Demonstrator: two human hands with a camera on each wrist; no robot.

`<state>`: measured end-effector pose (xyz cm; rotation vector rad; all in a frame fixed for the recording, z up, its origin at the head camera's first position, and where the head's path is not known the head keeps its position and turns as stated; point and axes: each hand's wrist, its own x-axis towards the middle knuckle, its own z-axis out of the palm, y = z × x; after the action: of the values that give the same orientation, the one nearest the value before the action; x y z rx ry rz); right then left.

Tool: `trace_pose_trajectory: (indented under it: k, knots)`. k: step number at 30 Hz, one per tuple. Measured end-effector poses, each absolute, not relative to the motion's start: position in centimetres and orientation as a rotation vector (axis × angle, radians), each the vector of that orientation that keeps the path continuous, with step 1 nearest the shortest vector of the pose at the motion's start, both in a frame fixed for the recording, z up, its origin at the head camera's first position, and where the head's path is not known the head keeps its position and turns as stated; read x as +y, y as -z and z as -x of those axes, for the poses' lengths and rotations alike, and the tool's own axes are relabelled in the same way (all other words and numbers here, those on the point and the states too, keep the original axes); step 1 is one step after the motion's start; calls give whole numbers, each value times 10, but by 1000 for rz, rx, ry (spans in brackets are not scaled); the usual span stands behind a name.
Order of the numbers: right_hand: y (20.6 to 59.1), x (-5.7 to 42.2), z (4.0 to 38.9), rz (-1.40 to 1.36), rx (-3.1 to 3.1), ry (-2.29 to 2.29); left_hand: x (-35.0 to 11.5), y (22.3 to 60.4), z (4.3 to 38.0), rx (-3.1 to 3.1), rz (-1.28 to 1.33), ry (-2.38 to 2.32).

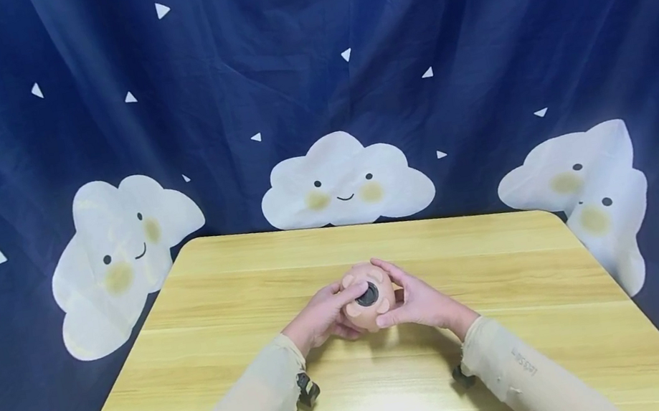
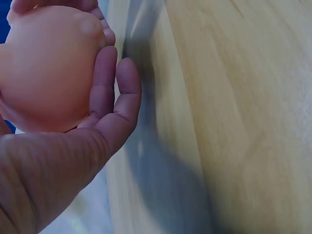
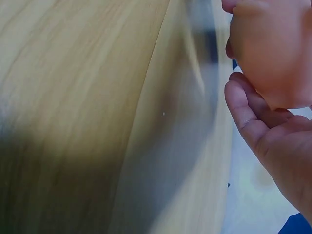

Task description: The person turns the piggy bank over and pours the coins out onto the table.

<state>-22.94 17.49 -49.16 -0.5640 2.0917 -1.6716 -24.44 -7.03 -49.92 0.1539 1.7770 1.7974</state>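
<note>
Both hands hold a round pink piggy bank (image 1: 367, 320) above the middle of the table, its underside with stubby feet turned toward the head camera. A black round plug (image 1: 368, 295) sits in the centre of that underside. My left hand (image 1: 324, 314) grips the left side, thumb lying at the plug's edge and other fingers beneath. On the right side, my right hand (image 1: 422, 303) holds it between thumb and fingers. The smooth pink body (image 2: 48, 68) fills the upper left of the left wrist view. In the right wrist view, the fingers (image 3: 240, 105) curve under the body.
The light wood table (image 1: 239, 293) has rounded far corners. Behind it hangs a dark blue curtain (image 1: 285, 96) with white clouds and small triangles. Small black wrist devices (image 1: 306, 390) sit at the cuffs of the pale sleeves.
</note>
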Motion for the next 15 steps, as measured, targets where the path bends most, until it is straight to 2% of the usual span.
trace_pose_trajectory:
  k: [15]
  knots:
    - [488, 182, 231, 499, 2089, 1705, -86, 487, 244, 1654, -415, -1730]
